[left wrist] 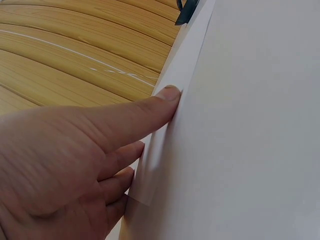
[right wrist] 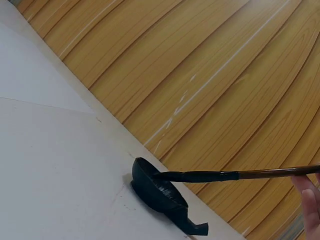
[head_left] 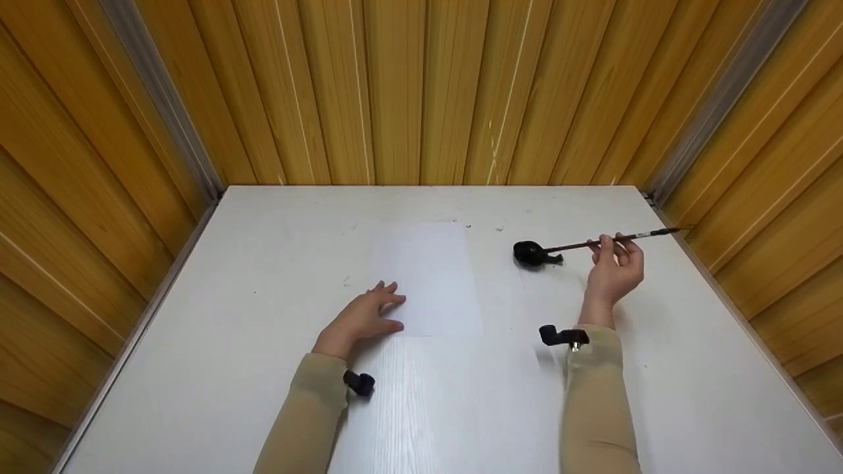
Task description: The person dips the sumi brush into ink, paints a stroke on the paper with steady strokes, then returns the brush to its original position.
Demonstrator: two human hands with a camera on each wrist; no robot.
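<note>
A white sheet of paper (head_left: 431, 280) lies flat in the middle of the white table (head_left: 230, 316). My left hand (head_left: 362, 318) rests on the paper's left edge with straight fingers; in the left wrist view its fingers (left wrist: 145, 112) press along the paper edge (left wrist: 167, 125). My right hand (head_left: 616, 266) pinches a thin brown brush (head_left: 606, 241) near its middle. The brush's dark tip sits in a small black ink dish (head_left: 531, 254), seen close in the right wrist view as the ink dish (right wrist: 157, 192) with the brush (right wrist: 220, 175) dipped in it.
Wooden slatted walls (head_left: 421, 92) close the table in at the back and on both sides. Bare tabletop lies left of the paper and in front of it. Small black wrist-camera mounts (head_left: 359, 382) show on both sleeves.
</note>
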